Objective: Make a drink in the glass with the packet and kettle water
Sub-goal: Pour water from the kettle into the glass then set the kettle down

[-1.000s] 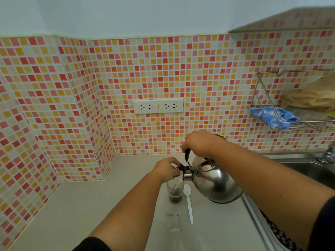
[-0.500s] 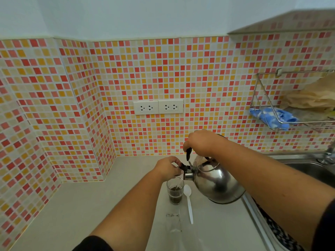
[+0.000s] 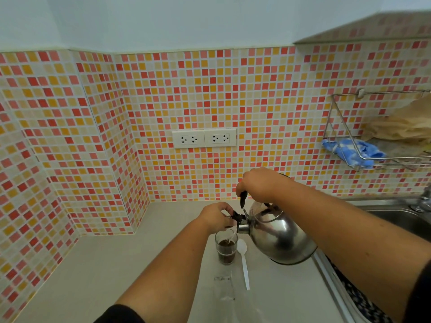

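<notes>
1. Kettle: steel, rounded, likely heavy and hot; the right hand is closed on its black handle above the body, the safe hold.
2. Left hand pinches the black spout cap open.
3. Glass sits just below the spout, under the left hand, part-filled with dark liquid; it looks fragile and easily tipped.
4. Spoon lies beside it.
5. No packet or readable writing shows.

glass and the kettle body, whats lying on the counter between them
A white plastic spoon lies on the counter between the glass and the tilted kettle, bowl end away from the person. The head view shows it.
</notes>
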